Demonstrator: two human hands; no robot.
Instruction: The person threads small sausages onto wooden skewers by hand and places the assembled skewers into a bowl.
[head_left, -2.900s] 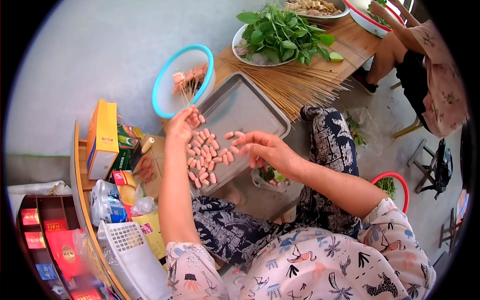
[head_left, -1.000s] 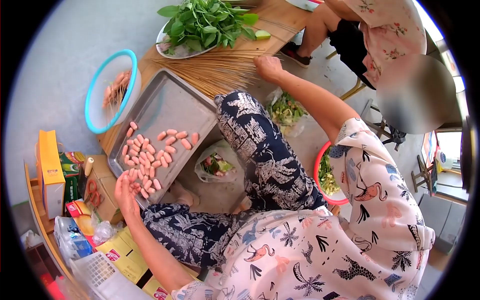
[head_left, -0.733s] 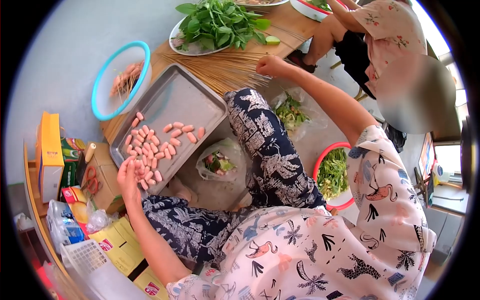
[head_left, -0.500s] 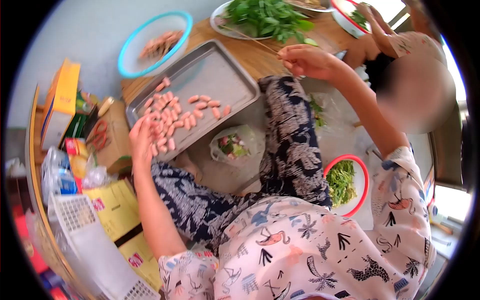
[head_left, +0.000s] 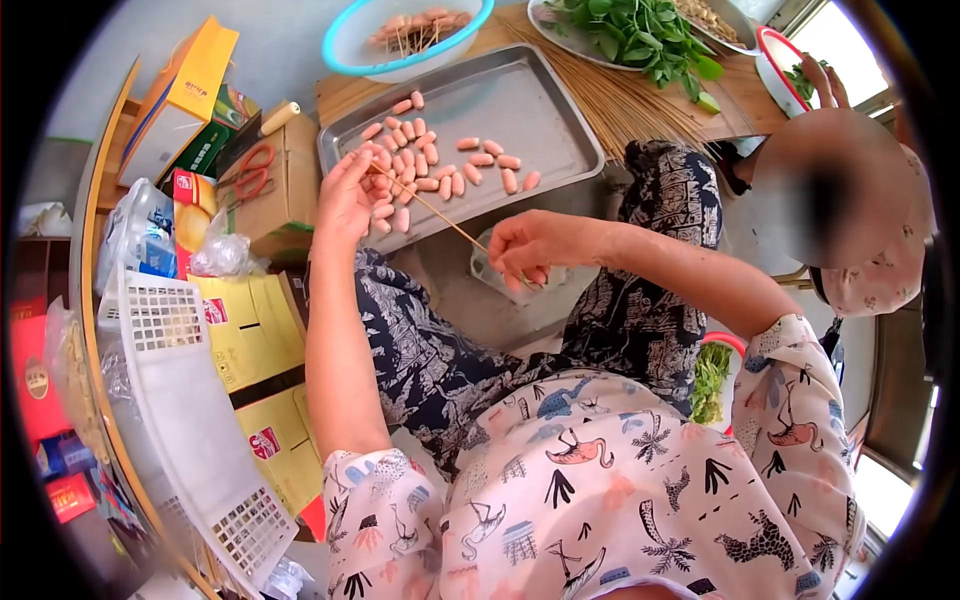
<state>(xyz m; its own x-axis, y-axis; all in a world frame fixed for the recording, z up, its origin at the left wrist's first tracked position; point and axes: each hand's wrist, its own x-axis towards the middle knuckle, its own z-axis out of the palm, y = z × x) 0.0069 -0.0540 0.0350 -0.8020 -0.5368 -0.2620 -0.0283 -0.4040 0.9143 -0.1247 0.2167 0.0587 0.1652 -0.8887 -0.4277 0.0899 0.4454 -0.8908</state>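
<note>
A metal tray (head_left: 520,95) lies across the table edge, with many small pink sausages (head_left: 430,155) in its left part. At the tray's near left corner is my left hand (head_left: 348,190), its fingers pinched together at the tip of a thin wooden skewer (head_left: 440,213); whether a sausage is also between them is hard to see. My right hand (head_left: 525,248), over my lap just below the tray, has its fingers closed round the skewer's other end. More skewers (head_left: 625,105) lie fanned out to the right of the tray.
Behind the tray stands a blue-rimmed bowl (head_left: 405,68) of skewered sausages. A plate of green leaves (head_left: 635,40) is at the back. Red scissors (head_left: 255,172) lie on a cardboard box (head_left: 285,190) at left. Another person's hand (head_left: 825,85) is by a red-rimmed basin (head_left: 775,75).
My right hand has come from the skewer pile back towards my left hand, carrying a skewer. My left hand now pinches the skewer's tip. The view has shifted, too.
</note>
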